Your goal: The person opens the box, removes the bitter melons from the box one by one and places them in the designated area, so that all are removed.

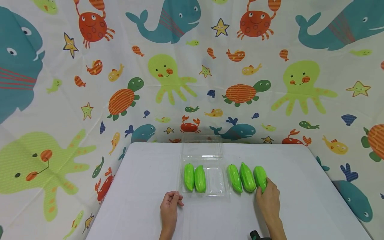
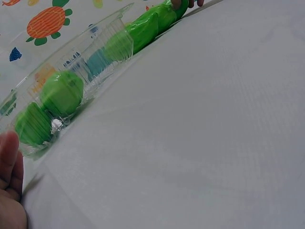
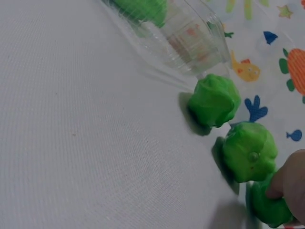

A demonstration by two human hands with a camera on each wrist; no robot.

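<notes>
R hand (image 1: 269, 200) pinching rightmost green gourd (image 1: 260, 177) at near end; looks light, stiff, glossy/slippery—gripping mid-body seems safer. L hand (image 1: 169, 206) resting loosely curled, holding nothing.

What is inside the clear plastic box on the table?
Two green gourds lie side by side in the left part of the clear plastic box. The right part shows only bare plastic. The gourds cover the floor beneath them. Its open lid stands behind.

A glossy, ridged green gourd (image 1: 260, 177) lies on its side under the right hand's fingertips (image 1: 265, 186). Two more (image 1: 247, 177) lie just left of them, side by side.
</notes>
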